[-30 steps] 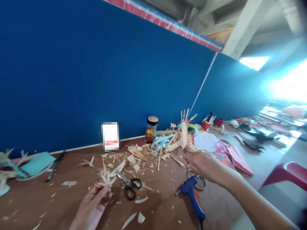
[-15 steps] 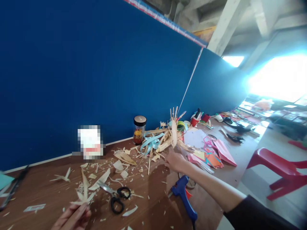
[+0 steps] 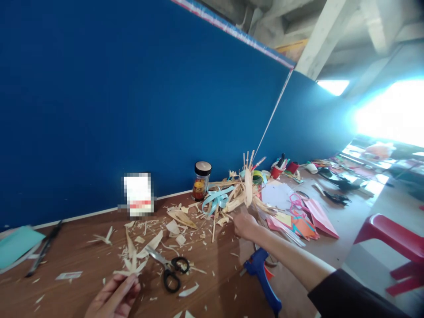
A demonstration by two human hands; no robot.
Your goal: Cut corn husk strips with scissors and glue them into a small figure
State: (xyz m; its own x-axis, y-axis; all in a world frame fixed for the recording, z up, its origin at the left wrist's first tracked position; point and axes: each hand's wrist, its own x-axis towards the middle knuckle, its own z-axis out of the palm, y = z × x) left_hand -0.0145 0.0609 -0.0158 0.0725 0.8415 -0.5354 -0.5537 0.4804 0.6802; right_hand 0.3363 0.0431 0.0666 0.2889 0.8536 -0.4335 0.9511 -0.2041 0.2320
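My left hand (image 3: 114, 297) is at the lower left, thumb and fingers pinching the base of a pale dried-husk piece (image 3: 132, 260) with pointed strips fanning out. Further off, my right hand (image 3: 245, 224) reaches to the near edge of a heap of dried husks (image 3: 236, 201), its fingers curled. What those fingers hold, if anything, is hidden. Just above that hand an upright husk bundle (image 3: 248, 187) rises from the heap. Black-handled scissors (image 3: 170, 267) lie partly spread between my hands. Below my right forearm lies a blue glue gun (image 3: 263, 276).
A lidded jar (image 3: 201, 181) and light blue ribbon (image 3: 217, 199) stand near the blue partition (image 3: 149, 88). Husk scraps litter the brown table (image 3: 212, 287). Coloured paper (image 3: 303, 226) and a red cup of pens (image 3: 277, 171) are to the right, with a red stool (image 3: 394, 234) beyond.
The view has shifted slightly left, so everything sits further right in the picture. My left hand still pinches the husk piece, and my right hand stays at the heap.
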